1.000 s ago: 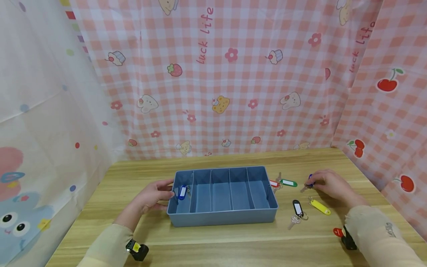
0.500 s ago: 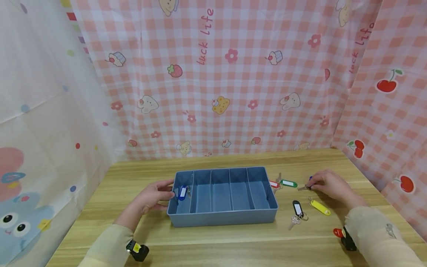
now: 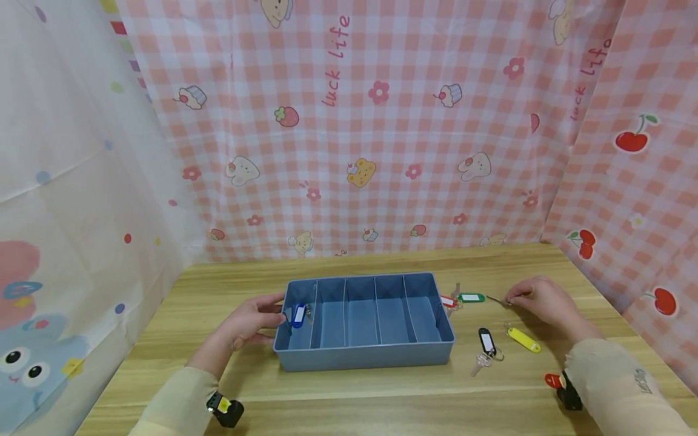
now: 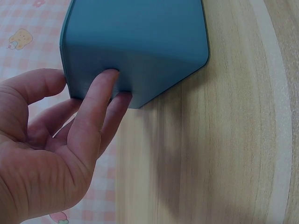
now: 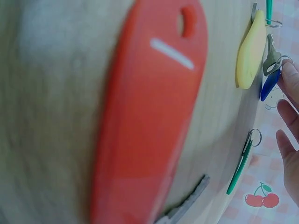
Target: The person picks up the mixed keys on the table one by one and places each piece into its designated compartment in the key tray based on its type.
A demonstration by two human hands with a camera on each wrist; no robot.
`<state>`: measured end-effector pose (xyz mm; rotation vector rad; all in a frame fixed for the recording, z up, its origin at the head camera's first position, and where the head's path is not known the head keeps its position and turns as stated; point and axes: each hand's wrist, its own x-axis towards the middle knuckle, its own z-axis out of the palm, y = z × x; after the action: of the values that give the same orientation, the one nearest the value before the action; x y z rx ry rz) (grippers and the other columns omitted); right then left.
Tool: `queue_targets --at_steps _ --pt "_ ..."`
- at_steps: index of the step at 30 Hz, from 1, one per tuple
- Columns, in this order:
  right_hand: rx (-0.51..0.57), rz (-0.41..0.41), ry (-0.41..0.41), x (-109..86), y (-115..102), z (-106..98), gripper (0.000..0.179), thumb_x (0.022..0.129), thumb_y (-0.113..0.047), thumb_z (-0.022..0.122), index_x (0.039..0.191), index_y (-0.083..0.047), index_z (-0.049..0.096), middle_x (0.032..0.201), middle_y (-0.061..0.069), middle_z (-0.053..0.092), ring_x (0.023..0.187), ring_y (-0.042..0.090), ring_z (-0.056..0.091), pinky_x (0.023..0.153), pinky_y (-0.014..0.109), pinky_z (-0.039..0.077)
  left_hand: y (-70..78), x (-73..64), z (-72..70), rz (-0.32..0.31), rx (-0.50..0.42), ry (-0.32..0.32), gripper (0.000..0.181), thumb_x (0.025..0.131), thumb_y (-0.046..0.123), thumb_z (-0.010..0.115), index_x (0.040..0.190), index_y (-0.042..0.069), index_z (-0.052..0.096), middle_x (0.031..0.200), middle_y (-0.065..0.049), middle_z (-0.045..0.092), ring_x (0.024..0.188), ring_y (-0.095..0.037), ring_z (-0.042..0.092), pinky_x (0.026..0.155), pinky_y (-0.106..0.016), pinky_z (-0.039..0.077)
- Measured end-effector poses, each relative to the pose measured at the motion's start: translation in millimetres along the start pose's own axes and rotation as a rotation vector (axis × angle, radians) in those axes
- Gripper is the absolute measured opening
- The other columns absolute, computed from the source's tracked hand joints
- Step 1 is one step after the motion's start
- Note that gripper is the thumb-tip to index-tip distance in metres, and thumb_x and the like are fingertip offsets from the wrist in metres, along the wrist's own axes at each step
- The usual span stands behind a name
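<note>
In the head view my left hand [image 3: 248, 324] holds the left end of a blue-grey divided box [image 3: 363, 356]. Its thumb is at the rim, and in the left wrist view the fingers [image 4: 96, 109] lie against the outer end wall. A blue key tag [image 3: 298, 316] with a key sits in the leftmost compartment. Right of the box, my right hand [image 3: 540, 301] pinches a key [image 3: 497, 300] close over the table. The right wrist view shows the key's ring at the fingertips, with a blue tag [image 5: 270, 85] hanging from it; the hand hides that tag in the head view.
Beside the box's right end lie a red tag [image 3: 448, 301] and a green tag [image 3: 471, 298] with keys. A black tag [image 3: 486, 341] with a key and a yellow tag [image 3: 523, 339] lie nearer. Another red tag [image 5: 149, 126] is close to the right wrist.
My right hand has tilted the key it pinches, so the blade now shows thin and points left. The blue tag has gone out of sight behind the fingers. My left hand and the box stay put.
</note>
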<state>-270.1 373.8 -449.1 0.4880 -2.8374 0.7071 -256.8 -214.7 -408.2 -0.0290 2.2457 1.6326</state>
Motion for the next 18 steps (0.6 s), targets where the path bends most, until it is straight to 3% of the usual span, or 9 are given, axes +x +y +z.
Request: queue_targets --at_steps 4,18 --pt "0.006 0.029 0.012 -1.1 0.0 -1.9 0.007 0.089 -0.005 0.072 0.089 -0.008 0.078 0.087 0.002 0.073 0.083 0.02 0.065 0.078 0.05 0.053 0.6 -0.5 0.5 -0.005 0.006 0.003 0.062 0.094 0.001 0.062 0.151 0.002 0.038 0.143 -0.032 0.044 0.112 -0.035 0.059 0.079 -0.05 0.058" --pt "0.064 0.166 0.035 -3.0 -7.0 -8.4 0.012 0.094 -0.011 0.067 0.098 -0.006 0.077 0.101 0.014 0.073 0.099 0.037 0.063 0.086 0.06 0.047 0.8 -0.8 0.7 -0.003 -0.003 -0.002 0.062 0.094 0.0 0.062 0.151 0.001 0.038 0.143 -0.032 0.043 0.111 -0.034 0.059 0.08 -0.05 0.057"
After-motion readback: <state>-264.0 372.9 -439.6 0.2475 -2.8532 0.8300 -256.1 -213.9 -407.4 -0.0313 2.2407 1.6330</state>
